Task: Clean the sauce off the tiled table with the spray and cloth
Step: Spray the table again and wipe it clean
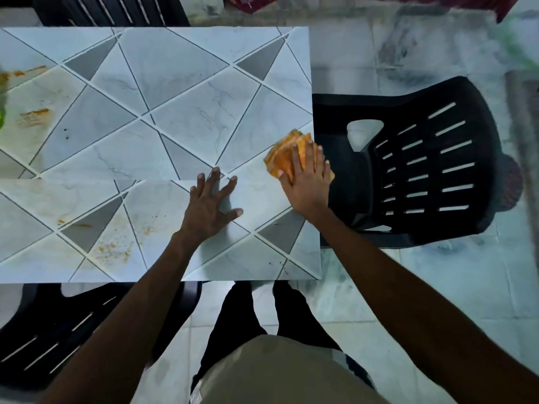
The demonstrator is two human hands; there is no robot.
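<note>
The tiled table fills the upper left, pale tiles with grey triangles. Orange sauce smears lie on its left part, and more sauce specks sit near the front edge. My right hand presses flat on a folded orange cloth at the table's right edge, fingers straight. My left hand rests on the tiles beside it, fingers spread, holding nothing. A blurred green shape shows at the far left edge; I cannot tell whether it is the spray.
A black plastic chair stands right against the table's right edge. Another black chair is tucked under the front left, and a third chair stands at the far side. My legs stand on the marble floor at the front edge.
</note>
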